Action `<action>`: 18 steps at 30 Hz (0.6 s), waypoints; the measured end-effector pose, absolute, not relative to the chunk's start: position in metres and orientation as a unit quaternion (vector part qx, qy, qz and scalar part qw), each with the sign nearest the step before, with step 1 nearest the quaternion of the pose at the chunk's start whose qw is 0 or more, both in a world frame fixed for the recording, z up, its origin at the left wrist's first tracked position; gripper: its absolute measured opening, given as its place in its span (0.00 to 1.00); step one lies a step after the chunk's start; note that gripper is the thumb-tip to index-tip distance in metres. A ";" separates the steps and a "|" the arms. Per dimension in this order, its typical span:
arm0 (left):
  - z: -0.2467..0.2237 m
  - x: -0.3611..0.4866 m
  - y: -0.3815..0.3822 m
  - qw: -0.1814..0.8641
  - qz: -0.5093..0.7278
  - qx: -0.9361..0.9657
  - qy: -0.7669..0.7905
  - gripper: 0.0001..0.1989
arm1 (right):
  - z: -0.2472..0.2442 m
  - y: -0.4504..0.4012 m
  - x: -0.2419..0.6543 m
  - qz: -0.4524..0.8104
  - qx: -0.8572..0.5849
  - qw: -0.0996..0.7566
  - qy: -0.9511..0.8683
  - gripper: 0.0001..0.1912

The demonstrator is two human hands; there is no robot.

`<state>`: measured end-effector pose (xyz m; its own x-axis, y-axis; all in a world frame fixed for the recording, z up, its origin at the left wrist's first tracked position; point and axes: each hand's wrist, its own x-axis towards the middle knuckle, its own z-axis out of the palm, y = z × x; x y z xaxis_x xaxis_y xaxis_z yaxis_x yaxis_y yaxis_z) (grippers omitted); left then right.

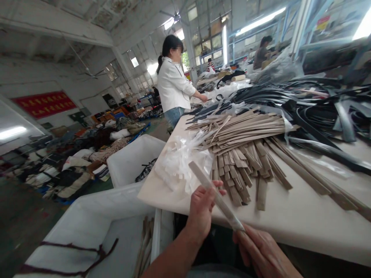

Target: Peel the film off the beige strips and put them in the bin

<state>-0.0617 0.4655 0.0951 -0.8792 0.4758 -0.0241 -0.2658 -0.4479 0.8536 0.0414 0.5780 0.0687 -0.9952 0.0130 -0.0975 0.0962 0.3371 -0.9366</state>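
Note:
A flat taupe strip slants across the front of me, above the near table edge. My left hand is closed around its upper part, with the free end sticking out up and to the left. Lower down, my right hand grips the same strip, and its fingers hide the lower end. Just beyond my hands lies a pile of taupe strips on the pale table. Crumpled clear plastic rests at the pile's left.
Black strips heap up behind the taupe ones. White bins stand left of the table, one with taupe strips inside. A person in a white jacket stands at the table's far left side. Bundled goods cover the floor at left.

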 end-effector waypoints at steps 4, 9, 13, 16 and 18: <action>0.088 -0.054 0.467 0.254 0.832 0.086 0.485 0.14 | 0.066 0.577 0.035 -0.572 0.031 0.016 0.819 0.26; 0.095 -0.063 0.459 0.254 0.851 0.088 0.451 0.20 | 0.067 0.577 0.032 -0.543 0.015 0.006 0.840 0.26; 0.114 -0.086 0.453 0.160 0.893 0.053 0.417 0.13 | 0.067 0.574 0.029 -0.535 0.023 0.022 0.844 0.27; 0.102 -0.072 0.458 0.212 0.876 0.049 0.430 0.13 | 0.067 0.570 0.022 -0.538 0.015 0.008 0.843 0.26; 0.090 -0.055 0.461 0.241 0.865 0.055 0.437 0.15 | 0.067 0.565 0.017 -0.541 0.005 0.008 0.841 0.26</action>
<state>-0.0554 0.4606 0.0896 -0.8780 0.4645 -0.1160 -0.3692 -0.5027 0.7816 0.0174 0.5655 0.0670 -0.9998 -0.0003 -0.0188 0.0170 0.4153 -0.9095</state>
